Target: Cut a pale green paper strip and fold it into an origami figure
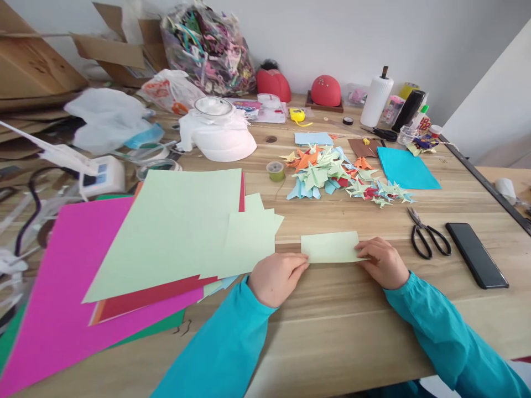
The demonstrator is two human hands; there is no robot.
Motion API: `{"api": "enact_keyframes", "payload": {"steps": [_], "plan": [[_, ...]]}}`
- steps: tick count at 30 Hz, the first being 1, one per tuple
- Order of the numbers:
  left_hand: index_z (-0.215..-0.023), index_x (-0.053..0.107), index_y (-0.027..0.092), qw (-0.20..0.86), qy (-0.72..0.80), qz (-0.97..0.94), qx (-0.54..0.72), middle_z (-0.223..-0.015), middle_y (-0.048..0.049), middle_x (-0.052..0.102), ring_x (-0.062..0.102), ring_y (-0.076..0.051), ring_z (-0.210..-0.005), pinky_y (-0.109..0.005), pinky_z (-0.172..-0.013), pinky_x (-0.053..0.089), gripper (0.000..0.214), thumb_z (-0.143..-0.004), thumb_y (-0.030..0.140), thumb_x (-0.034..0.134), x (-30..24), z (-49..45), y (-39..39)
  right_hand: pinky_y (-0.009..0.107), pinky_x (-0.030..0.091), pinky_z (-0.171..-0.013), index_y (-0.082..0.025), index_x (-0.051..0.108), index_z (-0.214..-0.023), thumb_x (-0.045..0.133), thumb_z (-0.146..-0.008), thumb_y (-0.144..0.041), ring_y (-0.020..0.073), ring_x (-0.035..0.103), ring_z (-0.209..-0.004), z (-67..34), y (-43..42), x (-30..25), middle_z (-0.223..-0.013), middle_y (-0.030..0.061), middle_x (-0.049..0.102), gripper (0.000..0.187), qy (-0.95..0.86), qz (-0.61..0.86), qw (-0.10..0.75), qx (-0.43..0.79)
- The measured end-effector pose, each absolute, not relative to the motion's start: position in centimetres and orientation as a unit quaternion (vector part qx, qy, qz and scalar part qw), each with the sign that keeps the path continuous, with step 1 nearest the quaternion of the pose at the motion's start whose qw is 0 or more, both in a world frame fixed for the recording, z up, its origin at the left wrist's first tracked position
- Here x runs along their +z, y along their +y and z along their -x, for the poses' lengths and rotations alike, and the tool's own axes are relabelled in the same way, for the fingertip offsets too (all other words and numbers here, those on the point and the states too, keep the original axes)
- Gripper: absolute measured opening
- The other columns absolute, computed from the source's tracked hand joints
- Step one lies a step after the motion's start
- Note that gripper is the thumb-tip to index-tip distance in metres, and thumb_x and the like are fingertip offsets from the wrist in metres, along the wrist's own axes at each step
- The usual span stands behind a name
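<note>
Between my two hands lies a pale green sheet of paper (331,246), a small oblong that looks folded over along its near edge. My left hand (279,277) pinches its near left corner. At the right end my right hand (382,261) grips the paper, thumb below and fingers on top. Just left of it are several square pale green sheets (251,243), partly on a large pale green sheet (174,221). Beyond the held paper is a heap of folded paper shapes (317,171) in green, orange, blue and red.
Scissors (427,235) and a black phone (477,255) lie to the right. A turquoise cloth-like square (409,167) is behind them. Large magenta paper (83,265) spreads at the left. A white cap-like stack (218,132) and a small green spool (275,171) stand further back.
</note>
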State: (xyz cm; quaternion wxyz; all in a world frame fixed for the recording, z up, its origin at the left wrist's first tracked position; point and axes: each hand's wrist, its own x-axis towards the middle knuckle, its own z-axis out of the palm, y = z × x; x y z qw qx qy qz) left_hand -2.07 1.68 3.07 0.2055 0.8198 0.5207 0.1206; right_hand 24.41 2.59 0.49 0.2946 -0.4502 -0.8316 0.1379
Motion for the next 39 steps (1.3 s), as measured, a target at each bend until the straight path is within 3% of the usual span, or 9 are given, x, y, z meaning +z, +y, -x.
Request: {"api": "enact_keyframes", "payload": {"steps": [13,19,25,30,33,36,39], "plan": [[-0.075,0.068,0.023,0.185,0.576,-0.779,0.163,-0.072,-0.0015,0.070,0.064,-0.016,-0.067,-0.024,-0.059,0.045,0.035,-0.087,0.033,0.037,2.8,1.5,1.0,0.030,0.050,-0.069,-0.021,0.062,-0.072,0.061,-0.076,-0.027,0.0179,0.061,-0.075,-24.2,2.2,1.0,-0.081,0.0038,0.068,0.007,-0.778,0.532,0.280,0.181],[-0.071,0.066,0.023,0.168,0.583,-0.777,0.168,-0.063,-0.0016,0.067,0.061,-0.015,-0.059,-0.024,-0.054,0.040,0.039,-0.088,0.037,0.033,2.9,1.5,0.9,0.027,0.048,-0.061,-0.021,0.065,-0.079,0.059,-0.076,-0.037,0.0165,0.059,-0.065,-24.3,2.1,0.8,-0.073,0.0041,0.065,0.017,-0.756,0.567,0.267,0.189],[-0.065,0.062,0.019,0.132,0.614,-0.761,0.160,-0.055,-0.0023,0.063,0.057,-0.015,-0.050,-0.025,-0.046,0.034,0.040,-0.088,0.034,0.033,2.2,1.1,1.0,0.022,0.037,-0.045,-0.018,0.052,-0.057,0.053,-0.078,-0.045,0.0102,0.044,-0.046,-23.6,2.0,0.7,-0.049,-0.0023,0.049,0.034,-0.716,0.625,0.257,0.174],[-0.101,0.059,0.016,0.030,0.628,-0.741,0.238,-0.079,-0.0083,0.067,0.062,-0.019,-0.065,-0.028,-0.051,0.044,0.027,-0.086,0.026,0.040,1.5,-0.1,0.4,0.021,0.036,-0.045,-0.019,0.052,-0.057,0.054,-0.077,-0.043,0.0105,0.047,-0.048,-22.9,2.1,0.6,-0.052,-0.0019,0.052,0.032,-0.702,0.643,0.268,0.145],[-0.118,0.051,0.016,-0.088,0.556,-0.787,0.253,-0.099,-0.0145,0.064,0.061,-0.026,-0.088,-0.039,-0.070,0.048,0.036,-0.083,0.014,0.042,1.7,-1.7,-1.4,0.022,0.038,-0.047,-0.019,0.054,-0.058,0.053,-0.078,-0.042,0.0114,0.049,-0.049,-22.8,2.1,0.7,-0.053,-0.0011,0.054,0.030,-0.706,0.640,0.263,0.149],[-0.128,0.042,0.015,-0.102,0.471,-0.847,0.225,-0.126,-0.0125,0.051,0.043,-0.031,-0.118,-0.046,-0.096,0.036,0.046,-0.082,0.019,0.043,1.7,-3.3,-3.4,0.023,0.041,-0.050,-0.019,0.056,-0.061,0.052,-0.079,-0.042,0.0128,0.052,-0.051,-22.7,2.1,0.8,-0.055,0.0003,0.057,0.029,-0.710,0.636,0.262,0.152],[-0.130,0.039,0.010,-0.088,0.474,-0.857,0.183,-0.136,-0.0111,0.039,0.030,-0.029,-0.128,-0.043,-0.105,0.025,0.051,-0.082,0.028,0.044,1.3,-4.3,-4.4,0.023,0.041,-0.050,-0.019,0.055,-0.060,0.053,-0.078,-0.041,0.0132,0.052,-0.052,-22.7,2.0,0.8,-0.055,0.0003,0.057,0.028,-0.709,0.639,0.259,0.146]]}}
